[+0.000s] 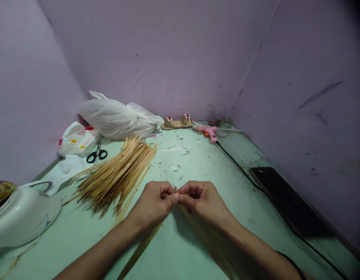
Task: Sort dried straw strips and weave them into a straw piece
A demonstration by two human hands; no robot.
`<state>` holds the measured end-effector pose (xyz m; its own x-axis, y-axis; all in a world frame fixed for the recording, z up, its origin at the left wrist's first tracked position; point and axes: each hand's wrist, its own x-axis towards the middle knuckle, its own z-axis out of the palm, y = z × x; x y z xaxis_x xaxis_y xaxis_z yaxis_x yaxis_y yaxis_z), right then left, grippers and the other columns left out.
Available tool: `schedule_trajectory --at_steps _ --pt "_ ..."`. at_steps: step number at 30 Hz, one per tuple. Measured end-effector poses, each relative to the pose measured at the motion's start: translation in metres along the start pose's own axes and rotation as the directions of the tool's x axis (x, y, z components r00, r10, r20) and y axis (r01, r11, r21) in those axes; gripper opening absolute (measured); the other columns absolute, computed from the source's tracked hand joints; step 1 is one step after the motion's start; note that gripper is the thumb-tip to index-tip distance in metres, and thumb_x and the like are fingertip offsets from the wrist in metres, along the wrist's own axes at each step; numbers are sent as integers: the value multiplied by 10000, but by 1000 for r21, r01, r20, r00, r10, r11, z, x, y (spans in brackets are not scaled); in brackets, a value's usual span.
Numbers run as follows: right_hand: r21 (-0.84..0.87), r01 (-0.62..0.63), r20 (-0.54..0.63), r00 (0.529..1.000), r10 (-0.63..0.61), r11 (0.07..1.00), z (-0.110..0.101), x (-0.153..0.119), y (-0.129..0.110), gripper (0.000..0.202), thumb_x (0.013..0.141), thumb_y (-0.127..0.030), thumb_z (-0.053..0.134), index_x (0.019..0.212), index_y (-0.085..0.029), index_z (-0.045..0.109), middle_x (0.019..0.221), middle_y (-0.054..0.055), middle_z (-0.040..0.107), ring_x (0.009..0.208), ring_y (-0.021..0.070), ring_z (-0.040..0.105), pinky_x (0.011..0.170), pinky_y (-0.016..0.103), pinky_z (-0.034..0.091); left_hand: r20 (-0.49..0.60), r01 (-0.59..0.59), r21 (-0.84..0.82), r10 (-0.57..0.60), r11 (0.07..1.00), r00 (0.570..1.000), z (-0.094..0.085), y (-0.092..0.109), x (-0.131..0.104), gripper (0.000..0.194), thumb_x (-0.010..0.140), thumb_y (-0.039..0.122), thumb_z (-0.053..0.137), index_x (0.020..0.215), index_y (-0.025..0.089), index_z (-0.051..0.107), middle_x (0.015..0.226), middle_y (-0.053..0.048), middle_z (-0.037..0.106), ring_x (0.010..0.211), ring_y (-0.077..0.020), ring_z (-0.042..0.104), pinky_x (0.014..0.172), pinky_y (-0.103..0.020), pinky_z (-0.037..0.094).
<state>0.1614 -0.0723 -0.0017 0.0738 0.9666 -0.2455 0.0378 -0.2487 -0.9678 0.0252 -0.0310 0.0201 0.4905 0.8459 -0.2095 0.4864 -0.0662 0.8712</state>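
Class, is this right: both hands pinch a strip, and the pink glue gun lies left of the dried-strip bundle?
Wrong side: the head view shows the pink glue gun right of the dried-strip bundle. Left hand and right hand do pinch a strip.

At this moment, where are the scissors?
In the head view, the scissors lie on the left, between the white packet and the bundle of dried strips.

Long, flat, dried tan strips, pinched together at a narrow end, trail toward the wearer, spreading apart.
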Motion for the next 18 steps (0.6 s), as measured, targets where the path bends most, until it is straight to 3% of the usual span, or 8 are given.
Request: schedule_trajectory --at_steps 4,7,12,15,18 --pt "-202 76 -49 995 -87 977 -3 0 -1 157 635 -280 620 662 -129 655 585 25 618 516 98 484 496 222 372 12 -25 -3 25 1000 1000 0 -5 1 263 661 362 497 501 165 425 487 56 320 499 -84 290 471 -220 222" --pt "-361 51 -121 988 -101 931 -6 -1 -5 197 628 -332 634 634 -137 661 588 37 630 532 118 503 486 227 361 -56 -19 -33 17 999 998 2 -12 3 235 657 338 510 516 158 458 490 50 351 497 -83 310 470 -216 234" --pt "-310 -7 -73 997 -16 951 -1 -9 -7 185 690 -296 574 659 -137 662 562 27 618 458 92 473 447 211 351 -164 76 -193 -108 978 981 9 -20 8 245 644 323 520 472 163 451 405 58 354 401 -63 290 414 -205 214" --pt "-396 166 10 984 -176 903 7 -17 0 176 738 -247 523 683 -162 667 591 21 628 496 101 503 479 214 359 -122 171 -356 -227 918 966 11 -18 8 237 636 317 515 464 163 463 336 57 364 318 -48 253 363 -200 167" --pt "-537 370 95 920 -381 759 11 -22 7 205 771 -199 474 675 -171 653 604 23 622 525 110 523 514 224 363 -69 254 -449 -317 857 946 9 -13 7 215 613 304 531 463 160 478 284 67 317 278 -42 214 338 -200 107"
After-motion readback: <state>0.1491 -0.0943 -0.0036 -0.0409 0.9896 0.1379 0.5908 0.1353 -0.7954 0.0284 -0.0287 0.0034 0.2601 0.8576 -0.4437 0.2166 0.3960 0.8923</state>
